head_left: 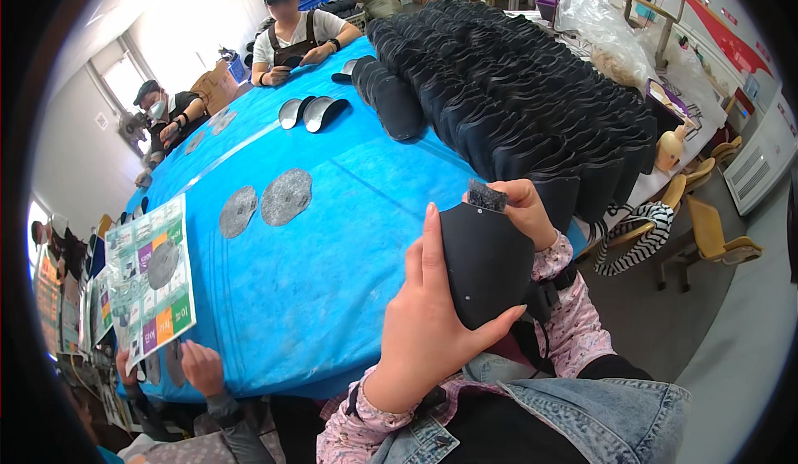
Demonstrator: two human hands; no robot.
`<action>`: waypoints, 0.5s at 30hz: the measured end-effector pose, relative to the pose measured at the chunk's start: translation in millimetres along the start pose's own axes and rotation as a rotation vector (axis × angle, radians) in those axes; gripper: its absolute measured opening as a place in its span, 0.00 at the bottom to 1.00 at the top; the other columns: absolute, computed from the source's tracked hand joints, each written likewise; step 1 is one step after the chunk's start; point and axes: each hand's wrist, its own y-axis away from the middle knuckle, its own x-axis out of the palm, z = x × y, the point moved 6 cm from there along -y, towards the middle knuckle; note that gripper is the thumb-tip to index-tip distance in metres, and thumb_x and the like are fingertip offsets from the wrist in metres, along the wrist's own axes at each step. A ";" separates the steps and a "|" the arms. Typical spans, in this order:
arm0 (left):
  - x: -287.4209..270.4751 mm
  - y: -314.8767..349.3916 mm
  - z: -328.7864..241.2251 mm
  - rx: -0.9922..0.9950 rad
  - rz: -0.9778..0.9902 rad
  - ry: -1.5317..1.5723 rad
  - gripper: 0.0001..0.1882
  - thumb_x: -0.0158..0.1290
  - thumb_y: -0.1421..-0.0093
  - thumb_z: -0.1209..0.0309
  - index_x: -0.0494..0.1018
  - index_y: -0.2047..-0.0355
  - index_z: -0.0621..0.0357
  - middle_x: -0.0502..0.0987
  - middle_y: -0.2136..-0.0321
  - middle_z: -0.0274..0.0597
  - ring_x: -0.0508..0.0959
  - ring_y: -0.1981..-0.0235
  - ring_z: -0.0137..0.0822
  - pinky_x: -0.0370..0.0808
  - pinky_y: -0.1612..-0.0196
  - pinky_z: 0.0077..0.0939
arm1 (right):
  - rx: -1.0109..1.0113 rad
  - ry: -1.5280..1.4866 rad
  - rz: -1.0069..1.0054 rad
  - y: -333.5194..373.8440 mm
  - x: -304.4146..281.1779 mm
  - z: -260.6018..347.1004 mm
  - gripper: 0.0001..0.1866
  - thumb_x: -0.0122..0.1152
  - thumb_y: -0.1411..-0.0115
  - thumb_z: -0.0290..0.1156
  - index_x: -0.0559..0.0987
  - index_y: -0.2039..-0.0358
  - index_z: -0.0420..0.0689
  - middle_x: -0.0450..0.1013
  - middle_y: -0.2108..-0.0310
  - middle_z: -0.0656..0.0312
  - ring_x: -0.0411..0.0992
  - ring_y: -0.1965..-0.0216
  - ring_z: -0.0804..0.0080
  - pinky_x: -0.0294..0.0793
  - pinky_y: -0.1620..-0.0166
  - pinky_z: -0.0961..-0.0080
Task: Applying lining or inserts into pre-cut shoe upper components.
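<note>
My left hand (432, 314) grips a matte black curved shell (486, 256) in front of me, its fingers along the left side and its thumb across the lower edge. Two small light dots show on the shell, one near the top and one near the bottom. At the shell's upper edge, my right hand (529, 213) pinches a speckled dark grey pad (487, 196) that sticks out above the rim. How far the pad reaches behind the shell is hidden.
A blue sheet (332, 306) covers the table. Grey oval pads (287, 198) and curved pieces with silvery insides (325, 113) lie on it. A big heap of black shells (515, 98) fills the right side. Co-workers sit at the far side and left; a printed board (151, 277) stands left.
</note>
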 end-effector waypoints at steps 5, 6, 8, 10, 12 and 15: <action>1.1 -0.2 -0.8 -0.042 0.035 0.034 0.59 0.64 0.62 0.53 0.38 0.40 0.65 0.63 0.52 0.63 0.74 0.60 0.53 0.74 0.61 0.35 | -0.056 0.013 0.073 -0.5 4.8 4.6 0.08 0.60 0.47 0.28 0.78 0.71 0.36 0.74 0.67 0.59 0.69 0.64 0.76 0.67 0.57 0.78; 1.2 -0.2 -0.8 -0.042 0.034 0.034 0.59 0.64 0.62 0.53 0.38 0.40 0.65 0.63 0.52 0.63 0.74 0.60 0.53 0.74 0.61 0.35 | -0.056 0.013 0.074 -0.6 5.1 4.6 0.08 0.60 0.47 0.28 0.78 0.71 0.36 0.74 0.67 0.59 0.69 0.64 0.76 0.67 0.57 0.78; 2.5 -0.1 -0.9 -0.048 0.044 0.022 0.60 0.64 0.62 0.53 0.38 0.40 0.66 0.62 0.52 0.63 0.74 0.60 0.53 0.74 0.62 0.35 | -0.067 -0.013 0.091 -0.4 6.3 5.6 0.08 0.60 0.47 0.29 0.78 0.71 0.35 0.74 0.66 0.58 0.69 0.63 0.75 0.67 0.56 0.78; 3.1 -0.7 -2.5 -0.040 0.041 0.022 0.60 0.64 0.62 0.52 0.38 0.40 0.66 0.62 0.52 0.64 0.74 0.60 0.53 0.74 0.62 0.35 | -0.060 -0.029 0.112 -0.4 6.0 5.5 0.09 0.60 0.47 0.29 0.78 0.71 0.35 0.74 0.66 0.58 0.70 0.63 0.75 0.67 0.56 0.77; 3.3 -0.8 -3.2 -0.034 0.040 0.022 0.60 0.64 0.62 0.52 0.38 0.40 0.66 0.62 0.52 0.64 0.74 0.60 0.54 0.74 0.62 0.35 | -0.054 -0.047 0.132 0.7 6.2 4.5 0.09 0.60 0.47 0.29 0.78 0.70 0.35 0.74 0.66 0.57 0.70 0.62 0.74 0.67 0.56 0.77; 1.5 -1.4 -5.0 -0.013 0.033 0.019 0.60 0.64 0.62 0.52 0.38 0.40 0.67 0.62 0.52 0.64 0.74 0.60 0.53 0.74 0.63 0.35 | -0.043 -0.037 0.121 2.0 6.7 4.4 0.09 0.60 0.47 0.29 0.78 0.71 0.34 0.74 0.66 0.56 0.70 0.62 0.73 0.67 0.55 0.76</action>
